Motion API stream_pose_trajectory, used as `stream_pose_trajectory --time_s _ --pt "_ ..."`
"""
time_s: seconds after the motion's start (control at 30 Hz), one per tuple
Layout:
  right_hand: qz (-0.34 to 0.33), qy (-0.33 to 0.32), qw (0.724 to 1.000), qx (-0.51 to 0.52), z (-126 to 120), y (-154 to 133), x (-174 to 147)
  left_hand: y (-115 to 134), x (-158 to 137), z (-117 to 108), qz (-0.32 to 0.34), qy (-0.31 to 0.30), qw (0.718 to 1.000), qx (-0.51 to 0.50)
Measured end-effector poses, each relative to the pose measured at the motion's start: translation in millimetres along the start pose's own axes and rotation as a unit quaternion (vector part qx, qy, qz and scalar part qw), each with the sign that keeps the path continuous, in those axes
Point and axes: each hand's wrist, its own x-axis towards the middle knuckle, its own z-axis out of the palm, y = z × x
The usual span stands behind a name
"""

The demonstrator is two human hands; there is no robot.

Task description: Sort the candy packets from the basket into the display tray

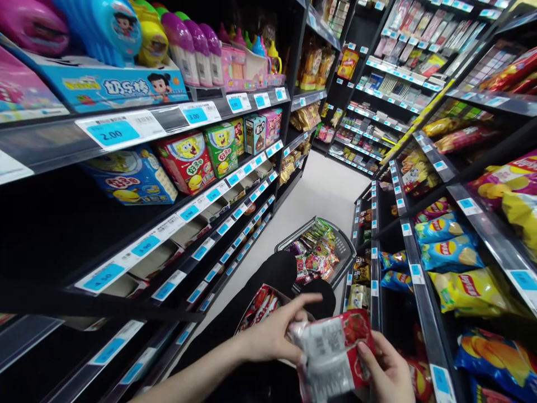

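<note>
Low in front of me, a red and silver snack packet (331, 352) is held between both hands, printed side up and a little blurred. My right hand (390, 369) grips its right edge, thumb on top and fingers underneath. My left hand (272, 336) pinches its left edge with the thumb, while the index finger stretches out beyond it. Just behind my left hand, an open box (260, 305) of small red packets rests by my dark-clothed legs. Farther ahead on the floor stands a grey basket (342, 246) filled with several colourful snack packets.
Along the left runs a dark shelf (126, 126) with price labels, toy-shaped sweets and small biscuit boxes (184, 162). On the right, shelves hold bags of crisps (451, 252). Pale floor (327, 190) leads to a far rack (377, 112) of small goods.
</note>
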Motion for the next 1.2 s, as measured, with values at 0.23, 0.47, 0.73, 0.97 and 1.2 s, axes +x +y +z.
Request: stream_pose_trajectory --time_s 0.23,0.47,0.73,0.97,1.2 --pt "-0.143 -0.192 0.95 -0.201 18.8 -65.0 20.4 10.6 7.2 13.3 -0.028 -0.087 0.994 0.053" --pt "-0.149 0.063 0.987 -0.013 -9.7 -11.6 18.8 -5.3 12.7 25.7 -0.02 0.173 0.957 -0.232" --pt "-0.068 0.039 0.99 0.115 47.4 2.9 -12.6 -14.0 14.9 38.9 0.022 0.112 0.948 -0.296" --pt "-0.119 0.067 0.99 0.02 27.2 9.2 -20.9 -0.1 -6.5 6.1 0.107 0.085 0.971 -0.195" --pt "-0.136 0.164 0.973 -0.088 30.1 14.7 -26.3 3.3 -13.5 -6.8 0.089 0.145 0.981 0.094"
